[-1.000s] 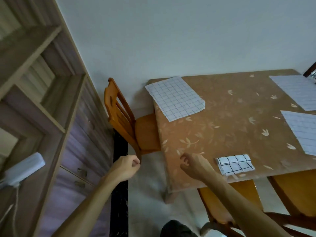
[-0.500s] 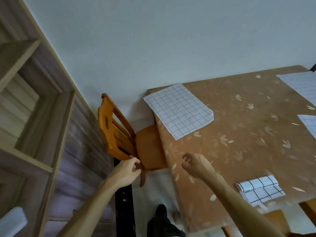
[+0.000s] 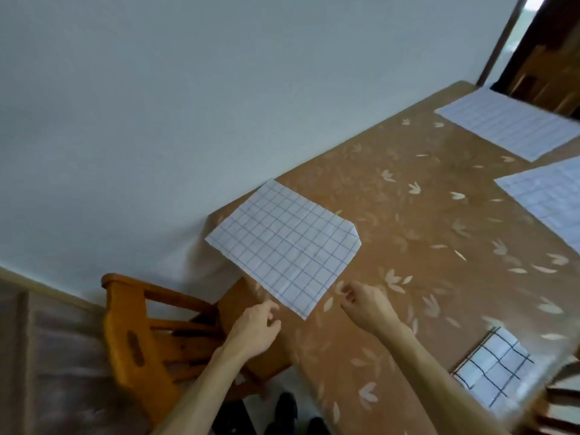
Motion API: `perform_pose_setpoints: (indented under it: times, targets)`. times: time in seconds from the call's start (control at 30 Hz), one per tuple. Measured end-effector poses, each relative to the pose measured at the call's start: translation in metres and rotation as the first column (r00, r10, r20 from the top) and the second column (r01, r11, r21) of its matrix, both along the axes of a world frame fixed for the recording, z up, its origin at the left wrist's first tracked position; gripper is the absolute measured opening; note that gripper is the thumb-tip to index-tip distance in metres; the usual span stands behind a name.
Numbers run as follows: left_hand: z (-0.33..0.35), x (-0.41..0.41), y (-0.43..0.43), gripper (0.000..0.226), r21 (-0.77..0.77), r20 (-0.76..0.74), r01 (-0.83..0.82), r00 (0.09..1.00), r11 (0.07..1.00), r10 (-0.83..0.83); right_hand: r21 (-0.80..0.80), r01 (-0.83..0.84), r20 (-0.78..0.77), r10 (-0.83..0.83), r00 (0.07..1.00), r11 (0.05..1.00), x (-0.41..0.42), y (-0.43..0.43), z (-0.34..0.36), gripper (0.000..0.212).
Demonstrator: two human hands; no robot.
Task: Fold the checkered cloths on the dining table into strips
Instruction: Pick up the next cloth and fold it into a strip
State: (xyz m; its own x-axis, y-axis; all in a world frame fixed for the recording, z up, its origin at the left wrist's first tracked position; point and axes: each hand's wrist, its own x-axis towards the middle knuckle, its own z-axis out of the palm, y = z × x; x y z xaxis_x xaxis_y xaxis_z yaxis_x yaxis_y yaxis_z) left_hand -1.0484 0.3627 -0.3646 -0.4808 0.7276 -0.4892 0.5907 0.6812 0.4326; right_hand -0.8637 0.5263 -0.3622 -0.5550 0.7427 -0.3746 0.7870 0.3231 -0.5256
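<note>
A white checkered cloth (image 3: 284, 246) lies flat at the table's left corner, one corner turned in. My left hand (image 3: 255, 329) hovers just below its near edge, fingers loosely curled and holding nothing. My right hand (image 3: 365, 304) hovers by the cloth's near right edge, fingers also loosely curled and empty. A folded checkered cloth (image 3: 492, 367) rests near the table's front edge on the right. Two more flat checkered cloths lie at the far right, one at the back (image 3: 508, 124) and one nearer (image 3: 552, 196), cut off by the frame.
The brown leaf-patterned dining table (image 3: 408, 233) stands against a pale wall. An orange wooden chair (image 3: 150, 334) sits at the table's left end, under my left arm. Another chair's edge (image 3: 558, 403) shows at the lower right. A dark doorway (image 3: 546, 48) is at the top right.
The view has swung right and closer to the table. Both hands have moved up to the near edge of the flat cloth; my left hand has left the chair.
</note>
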Motion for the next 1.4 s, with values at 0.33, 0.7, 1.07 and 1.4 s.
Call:
perform_pose_setpoints:
  times: [0.33,0.7,1.07,1.4]
  targets:
    - [-0.05,-0.107,0.17,0.026,0.075,-0.045,0.229,0.973,0.971,-0.226,0.013,0.3,0.109,-0.299,0.948,0.954,-0.052,0.096,-0.032,0.032]
    - [-0.14,-0.234,0.331,0.044,-0.019,-0.373,0.473,0.814,0.881,-0.445,0.072,0.482,0.243,-0.484,0.841,0.873,-0.134,0.197,-0.114,0.044]
    - [-0.149,-0.297,0.374,0.134,-0.201,-0.302,0.368,0.859,0.908,-0.414,0.129,0.479,0.238,-0.496,0.835,0.868,-0.154,0.201,-0.134,0.051]
    - [-0.111,-0.275,0.343,0.029,0.129,-0.295,0.363,0.903,0.923,-0.314,0.122,0.557,0.02,-0.563,0.826,0.822,-0.128,0.197,-0.082,0.01]
